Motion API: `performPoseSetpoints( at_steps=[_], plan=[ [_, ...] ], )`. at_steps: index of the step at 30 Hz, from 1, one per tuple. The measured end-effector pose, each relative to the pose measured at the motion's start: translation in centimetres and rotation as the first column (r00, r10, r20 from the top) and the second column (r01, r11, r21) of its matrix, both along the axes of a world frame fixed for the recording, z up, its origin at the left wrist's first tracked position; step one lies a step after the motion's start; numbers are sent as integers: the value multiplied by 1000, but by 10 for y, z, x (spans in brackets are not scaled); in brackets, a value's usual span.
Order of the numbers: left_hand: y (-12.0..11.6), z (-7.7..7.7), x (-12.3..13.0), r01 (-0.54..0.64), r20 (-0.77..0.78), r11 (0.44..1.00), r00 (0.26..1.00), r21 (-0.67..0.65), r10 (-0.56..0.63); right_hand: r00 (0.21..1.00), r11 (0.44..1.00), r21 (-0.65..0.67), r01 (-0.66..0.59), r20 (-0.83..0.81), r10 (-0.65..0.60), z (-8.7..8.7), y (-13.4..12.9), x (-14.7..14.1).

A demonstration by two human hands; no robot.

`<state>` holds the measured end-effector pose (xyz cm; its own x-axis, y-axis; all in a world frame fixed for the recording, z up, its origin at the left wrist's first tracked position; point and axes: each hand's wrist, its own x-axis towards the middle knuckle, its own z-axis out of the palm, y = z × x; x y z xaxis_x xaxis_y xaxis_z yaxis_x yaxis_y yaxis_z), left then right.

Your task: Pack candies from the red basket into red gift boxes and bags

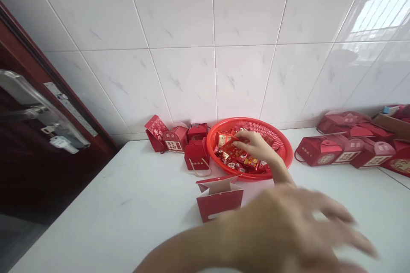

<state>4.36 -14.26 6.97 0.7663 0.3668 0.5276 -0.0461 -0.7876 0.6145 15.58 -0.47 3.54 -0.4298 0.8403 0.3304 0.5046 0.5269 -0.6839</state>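
While your right hand reaches over the red plastic basket, wrist bent, its fingertips pinch a red packet above the heaped sweets. Your left hand, motion-blurred, lies low across the worktop, fingers spread and holding nothing, just right of the open red paper gift box.

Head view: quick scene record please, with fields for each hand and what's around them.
right hand: pinching a red packet inside the red basket
left hand: open, blurred, beside the open paper box
basket contents: wrapped sweets
around: red gift boxes on the white table
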Motion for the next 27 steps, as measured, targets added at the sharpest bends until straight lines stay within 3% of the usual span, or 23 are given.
performPoseSetpoints(
  at_steps=[2, 3, 5, 7, 11, 15, 18, 20, 23, 27],
  plan=[
    [19, 18, -38, -239, 108, 970, 964, -40, 242, 981, 998, -44, -46, -188, 37, 6, -5, 7],
    [30, 22, -54, -365, 150, 927, 915, -83, 374, 963, 995, -63, -77, -262, 58, 9, -7, 8],
    [53, 19, -77, -569, 120, 805, 799, -167, 590, 921, 987, -74, -146, -374, 108, 14, -13, 6],
    [74, 7, -90, -669, 27, 713, 725, -209, 689, 887, 977, -61, -206, -434, 160, 16, -16, 0],
    [100, -17, -93, -549, -103, 737, 823, -394, 558, 884, 971, -25, -236, -420, 205, 13, -15, -12],
    [115, -33, -86, -527, -75, 731, 829, -433, 554, 943, 982, -9, -191, -278, 181, 8, -5, -9],
    [125, -48, -80, -513, -25, 689, 810, -513, 585, 980, 992, -7, -127, -157, 124, 8, 3, 0],
    [132, -59, -78, -471, 24, 632, 790, -616, 613, 998, 1000, -3, 17, -52, -17, 9, 8, 6],
    [138, -69, -78, -434, 73, 558, 740, -707, 668, 936, 967, 11, 254, 251, -249, 9, 15, 14],
    [140, -71, -81, -417, 90, 516, 707, -749, 701, 796, 947, -85, 310, 568, -210, 3, 20, 20]
  ],
)
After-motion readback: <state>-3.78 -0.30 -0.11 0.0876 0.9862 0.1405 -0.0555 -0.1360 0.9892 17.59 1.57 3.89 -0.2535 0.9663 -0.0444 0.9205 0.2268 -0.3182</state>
